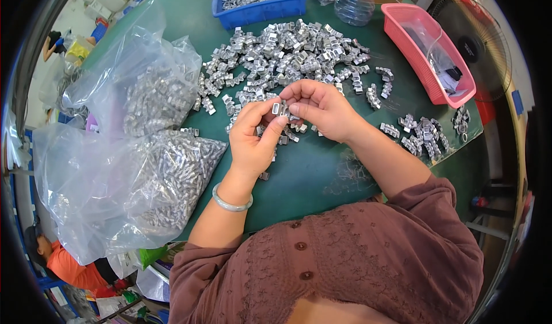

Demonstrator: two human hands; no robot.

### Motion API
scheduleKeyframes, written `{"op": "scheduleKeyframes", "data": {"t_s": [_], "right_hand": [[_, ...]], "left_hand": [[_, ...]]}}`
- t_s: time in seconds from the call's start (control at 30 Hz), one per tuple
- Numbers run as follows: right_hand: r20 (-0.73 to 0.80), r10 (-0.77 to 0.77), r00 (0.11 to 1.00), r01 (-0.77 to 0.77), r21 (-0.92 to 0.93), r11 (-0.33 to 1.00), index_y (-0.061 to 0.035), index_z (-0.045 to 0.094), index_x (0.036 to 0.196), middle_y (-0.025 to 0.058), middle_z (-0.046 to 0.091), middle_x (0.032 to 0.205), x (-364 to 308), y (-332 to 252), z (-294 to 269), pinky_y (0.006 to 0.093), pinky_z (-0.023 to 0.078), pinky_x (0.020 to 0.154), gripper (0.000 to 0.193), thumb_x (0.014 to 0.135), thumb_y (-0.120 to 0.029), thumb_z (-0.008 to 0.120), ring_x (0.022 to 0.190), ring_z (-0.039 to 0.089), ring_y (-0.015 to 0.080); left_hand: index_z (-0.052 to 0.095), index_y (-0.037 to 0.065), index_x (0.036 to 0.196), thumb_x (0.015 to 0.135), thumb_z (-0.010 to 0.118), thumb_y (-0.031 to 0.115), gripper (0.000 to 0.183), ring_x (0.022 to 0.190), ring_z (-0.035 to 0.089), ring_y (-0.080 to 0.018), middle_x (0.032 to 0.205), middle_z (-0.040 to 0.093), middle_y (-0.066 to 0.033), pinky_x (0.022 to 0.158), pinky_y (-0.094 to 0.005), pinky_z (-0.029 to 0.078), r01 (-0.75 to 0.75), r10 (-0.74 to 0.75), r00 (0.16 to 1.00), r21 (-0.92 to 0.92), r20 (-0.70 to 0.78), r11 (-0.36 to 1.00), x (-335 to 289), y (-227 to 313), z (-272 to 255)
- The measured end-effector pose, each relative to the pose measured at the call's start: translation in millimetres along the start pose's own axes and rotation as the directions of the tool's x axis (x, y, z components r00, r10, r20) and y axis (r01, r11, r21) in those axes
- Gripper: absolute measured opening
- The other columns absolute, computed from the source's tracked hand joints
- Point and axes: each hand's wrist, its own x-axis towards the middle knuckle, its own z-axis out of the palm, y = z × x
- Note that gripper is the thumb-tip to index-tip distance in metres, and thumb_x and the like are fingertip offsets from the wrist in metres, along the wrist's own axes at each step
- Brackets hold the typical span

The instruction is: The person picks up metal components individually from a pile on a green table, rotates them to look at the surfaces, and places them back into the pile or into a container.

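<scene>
Between the fingertips of both hands is a small silver metal link piece [277, 109] with a rectangular opening facing up. My left hand [253, 135] pinches it from the left, thumb below and fingers above. My right hand [322, 110] grips its right side between thumb and curled fingers, which partly hide it. A large heap of similar silver metal links [293, 50], many joined in short curved strips, lies just beyond my hands. A few loose pieces sit on the table under my hands.
On the green table [293, 180], clear plastic bags of metal parts [178, 174] stand left. A blue bin [261, 4] of parts and a clear plastic jar [353, 4] are behind. A pink basket [434, 65], a black fan [471, 45] and a smaller link pile [426, 134] are right.
</scene>
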Motion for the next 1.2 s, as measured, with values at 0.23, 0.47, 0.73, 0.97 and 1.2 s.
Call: {"op": "scheduleKeyframes", "data": {"t_s": [0.23,0.47,0.73,0.97,1.2], "right_hand": [[0.014,-0.123,0.992,0.119,0.167,0.979,0.0004,0.048,0.106,0.0045,0.055,0.091,1,2,1,0.0237,0.044,0.074,0.024,0.082,0.001,0.047,0.084,0.053,0.0099],[0.072,-0.085,0.994,0.07,0.192,0.979,0.0005,0.048,0.108,0.0057,0.055,0.095,0,2,4,0.0248,0.044,0.077,0.026,0.082,-0.001,0.049,0.087,0.053,0.0107],[0.027,-0.034,0.999,0.03,0.133,0.991,-0.0002,0.053,0.1,0.0019,0.056,0.086,-1,-2,-2,0.0214,0.045,0.067,0.02,0.082,-0.009,0.053,0.075,0.052,0.0071],[-0.005,-0.014,1.0,0.015,0.216,0.976,-0.0009,0.055,0.094,0.0026,0.057,0.077,1,1,-4,0.0221,0.046,0.065,0.015,0.081,-0.008,0.054,0.068,0.054,0.0085],[-0.029,-0.016,0.999,0.023,0.244,0.97,0.0001,0.054,0.095,0.0027,0.056,0.079,0,-2,-6,0.0226,0.044,0.064,0.015,0.082,-0.007,0.054,0.07,0.054,0.0096]], "left_hand": [[0.056,0.0,0.103,0.075,0.06,0.001,0.029,0.069,0.048,-0.0076,0.084,0.051,-0.0038,0.06,-0.0189,0.04,0.229,-0.238,0.971,-0.447,0.036,0.865,-3,12,8],[0.057,0.002,0.098,0.073,0.061,0.003,0.025,0.079,0.053,-0.0119,0.093,0.051,-0.0071,0.065,-0.0233,0.045,-0.024,0.022,0.999,-0.07,-0.033,0.997,-1,2,4],[0.056,0.002,0.096,0.066,0.061,-0.001,0.031,0.066,0.054,-0.0164,0.089,0.053,-0.0092,0.06,-0.0241,0.045,-0.083,0.072,0.996,0.321,0.045,0.944,1,14,-2],[0.054,0.001,0.101,0.064,0.064,-0.001,0.039,0.064,0.051,-0.0131,0.088,0.051,-0.0078,0.059,-0.0213,0.044,-0.155,0.17,0.984,0.221,-0.048,0.963,5,7,-6],[0.044,-0.002,0.112,0.074,0.056,-0.002,0.04,0.07,0.05,-0.0077,0.084,0.052,-0.0041,0.061,-0.0188,0.042,0.238,-0.237,0.971,-0.25,0.035,0.938,0,10,-4]]}}
